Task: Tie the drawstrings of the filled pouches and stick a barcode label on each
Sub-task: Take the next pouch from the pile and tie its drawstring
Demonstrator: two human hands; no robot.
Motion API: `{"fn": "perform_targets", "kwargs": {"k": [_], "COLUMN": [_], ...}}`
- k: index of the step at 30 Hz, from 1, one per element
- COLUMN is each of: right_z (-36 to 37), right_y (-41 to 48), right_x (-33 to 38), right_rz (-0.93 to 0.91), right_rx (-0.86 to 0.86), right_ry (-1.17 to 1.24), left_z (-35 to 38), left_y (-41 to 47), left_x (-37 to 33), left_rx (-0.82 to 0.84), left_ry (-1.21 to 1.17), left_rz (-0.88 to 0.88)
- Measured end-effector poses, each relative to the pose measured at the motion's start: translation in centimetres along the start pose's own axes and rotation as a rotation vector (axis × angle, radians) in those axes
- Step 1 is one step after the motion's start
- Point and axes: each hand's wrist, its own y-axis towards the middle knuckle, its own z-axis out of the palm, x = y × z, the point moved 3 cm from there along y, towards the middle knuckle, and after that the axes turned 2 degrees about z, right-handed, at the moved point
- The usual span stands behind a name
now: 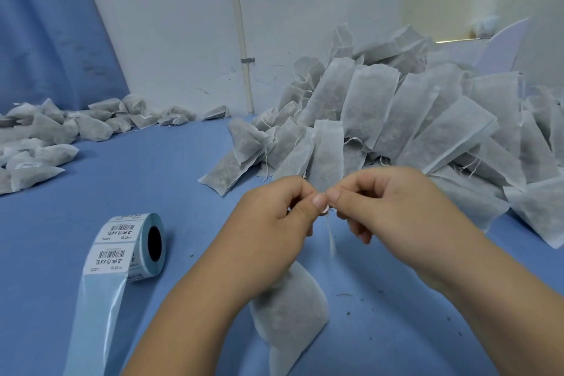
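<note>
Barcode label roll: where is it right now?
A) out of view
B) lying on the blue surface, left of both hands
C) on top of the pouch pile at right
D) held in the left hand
B: the label roll lies on the blue surface, untouched, while the left hand and right hand pinch the drawstring of a pouch.

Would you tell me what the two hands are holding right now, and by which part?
The left hand and the right hand each pinch the drawstring at the top of one filled pouch.
</note>
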Motion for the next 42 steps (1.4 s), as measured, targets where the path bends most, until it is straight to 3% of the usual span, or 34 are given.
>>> {"fn": "perform_targets", "kwargs": {"k": [11,20,31,42], "right_z": [0.6,1.0,0.6,0.2], "right_y": [0.6,0.6,0.3,0.0], "right_x": [-1.2,-1.1,-0.9,0.1], "right_rz": [0.271,0.257,0.058,-0.078], "right_rx": [0.188,0.214,-0.048,-0.098], "right_ry": [0.478,0.578,0.318,0.194], "left_z": [-0.3,-0.5,-0.2,-0.2], "left_y": [-0.2,0.0,0.0,0.1], "left_x": [-0.3,-0.5,0.1,-0.2], "left_rx": [-0.016,-0.041,-0.060,-0.074], "left_ry": [-0.018,-0.155,-0.333,-0.377], "left_rz": [-0.042,-0.074,-0.167,-0.110]}}
